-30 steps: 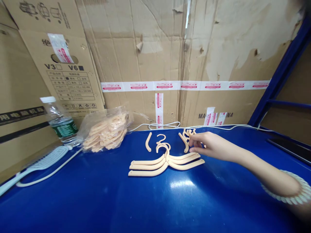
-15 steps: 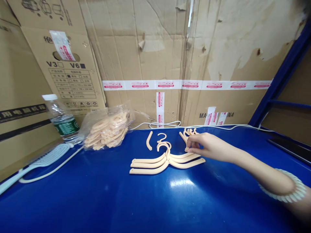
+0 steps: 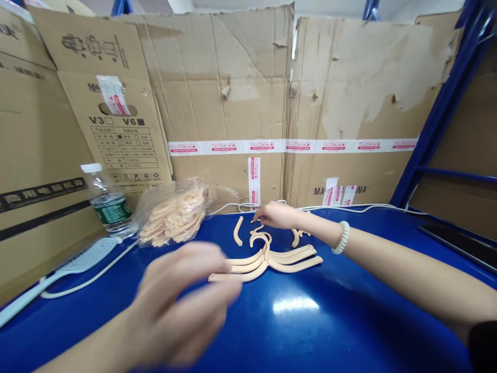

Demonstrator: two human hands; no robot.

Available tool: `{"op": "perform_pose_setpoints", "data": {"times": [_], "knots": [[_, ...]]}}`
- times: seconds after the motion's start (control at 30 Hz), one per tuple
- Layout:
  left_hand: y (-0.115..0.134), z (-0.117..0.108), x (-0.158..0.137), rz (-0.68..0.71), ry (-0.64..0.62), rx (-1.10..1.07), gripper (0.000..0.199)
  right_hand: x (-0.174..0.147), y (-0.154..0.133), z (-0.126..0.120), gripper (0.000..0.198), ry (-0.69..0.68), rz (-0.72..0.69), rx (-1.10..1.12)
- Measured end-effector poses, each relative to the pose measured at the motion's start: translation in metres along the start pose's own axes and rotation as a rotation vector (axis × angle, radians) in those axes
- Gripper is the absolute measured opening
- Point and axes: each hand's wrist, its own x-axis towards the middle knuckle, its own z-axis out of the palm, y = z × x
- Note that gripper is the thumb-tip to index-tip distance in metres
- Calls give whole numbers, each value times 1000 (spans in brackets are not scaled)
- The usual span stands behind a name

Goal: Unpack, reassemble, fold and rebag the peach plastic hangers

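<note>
My left hand [image 3: 186,300] is blurred over the front left of the blue table. Its thumb and index finger are apart, with nothing visible between them. Behind its fingertips lie the assembled beige plastic hangers [image 3: 254,272], stacked with their arms spread left and right. My right hand [image 3: 275,215] reaches to the back of the table, its curled fingertips on a loose hanger hook [image 3: 257,228] and hiding its upper end. A loose hanger arm [image 3: 238,231] lies left of that hook. Another hanger arm [image 3: 295,238] lies beneath my right forearm, beside several small beige pieces [image 3: 305,233].
A clear bag of beige parts [image 3: 174,215] stands at the back left. Beside it are a water bottle [image 3: 112,207] and a pale blue hairbrush [image 3: 85,257]. Cardboard [image 3: 229,114] walls the back; a white cable [image 3: 349,209] runs along it. A dark flat object [image 3: 458,243] lies right.
My right hand has moved left from the hanger arm at the right to the loose hook. My left hand has come into view from the lower left. The view has tilted up.
</note>
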Motion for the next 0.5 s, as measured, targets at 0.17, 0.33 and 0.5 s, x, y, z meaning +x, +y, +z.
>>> {"op": "perform_pose_setpoints", "data": {"times": [0.17, 0.33, 0.5], "knots": [[-72, 35, 39, -171, -420, -104, 28, 16, 6, 6, 19, -127, -46, -29], [-118, 59, 30, -234, -593, -141, 32, 19, 13, 16, 17, -178, -52, -37], [-123, 82, 17, -264, -569, -203, 19, 13, 13, 21, 11, 19, 5, 39]]}}
